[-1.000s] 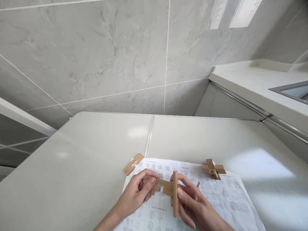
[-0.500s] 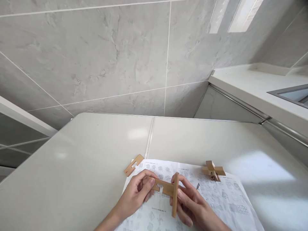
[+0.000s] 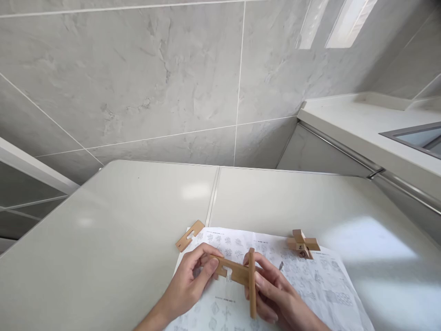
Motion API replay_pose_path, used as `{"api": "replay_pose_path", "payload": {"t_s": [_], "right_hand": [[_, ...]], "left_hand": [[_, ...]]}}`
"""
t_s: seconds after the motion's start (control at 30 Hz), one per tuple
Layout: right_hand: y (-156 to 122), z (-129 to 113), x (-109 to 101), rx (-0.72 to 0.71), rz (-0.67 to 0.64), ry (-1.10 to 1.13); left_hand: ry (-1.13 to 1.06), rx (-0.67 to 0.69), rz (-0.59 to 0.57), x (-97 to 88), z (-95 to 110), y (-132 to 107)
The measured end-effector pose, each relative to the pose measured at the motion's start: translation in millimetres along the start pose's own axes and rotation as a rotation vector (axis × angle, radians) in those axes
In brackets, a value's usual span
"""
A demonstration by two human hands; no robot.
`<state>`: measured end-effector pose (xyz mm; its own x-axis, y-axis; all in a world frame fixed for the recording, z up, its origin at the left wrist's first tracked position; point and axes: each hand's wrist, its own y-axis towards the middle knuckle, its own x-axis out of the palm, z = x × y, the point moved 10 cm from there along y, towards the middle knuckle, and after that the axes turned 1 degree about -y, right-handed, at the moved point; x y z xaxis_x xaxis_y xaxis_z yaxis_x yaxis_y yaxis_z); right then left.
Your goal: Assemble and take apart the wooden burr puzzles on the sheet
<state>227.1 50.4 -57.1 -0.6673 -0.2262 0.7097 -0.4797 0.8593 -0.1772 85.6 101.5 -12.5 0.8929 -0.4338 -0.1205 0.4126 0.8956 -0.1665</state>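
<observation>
Two flat notched wooden puzzle pieces are crossed into each other just above a printed instruction sheet [image 3: 320,289]. My left hand [image 3: 189,282] pinches the left end of the horizontal wooden piece [image 3: 231,270]. My right hand [image 3: 275,296] grips the upright wooden piece [image 3: 252,282], which stands edge-on across the horizontal one. Both hands are closed on the wood. A third loose notched wooden piece [image 3: 189,235] lies flat on the table at the sheet's far left corner.
A small assembled wooden cross puzzle [image 3: 303,243] sits on the sheet's far right part. The pale table [image 3: 120,216] has a seam down its middle and meets a grey tiled wall. A white counter [image 3: 361,124] with a sink rim [image 3: 411,135] is at the right.
The joined pieces have shifted slightly left and down in my hands, and the upright piece has slid lower. The loose pieces on the table have not moved.
</observation>
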Motion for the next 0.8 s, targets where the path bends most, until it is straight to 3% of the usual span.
{"api": "replay_pose_path", "payload": {"t_s": [0.4, 0.6, 0.8], "right_hand": [[-3, -1, 4, -0.042, -0.077, 0.069], [-2, -15, -34, -0.118, 0.171, 0.148], [-1, -10, -31, -0.087, 0.219, -0.01]], "left_hand": [[0.058, 0.096, 0.025, -4.0, 12, -2], [0.025, 0.054, 0.223, -36.6, 9, 0], [0.113, 0.006, 0.254, -27.2, 2, 1]]}}
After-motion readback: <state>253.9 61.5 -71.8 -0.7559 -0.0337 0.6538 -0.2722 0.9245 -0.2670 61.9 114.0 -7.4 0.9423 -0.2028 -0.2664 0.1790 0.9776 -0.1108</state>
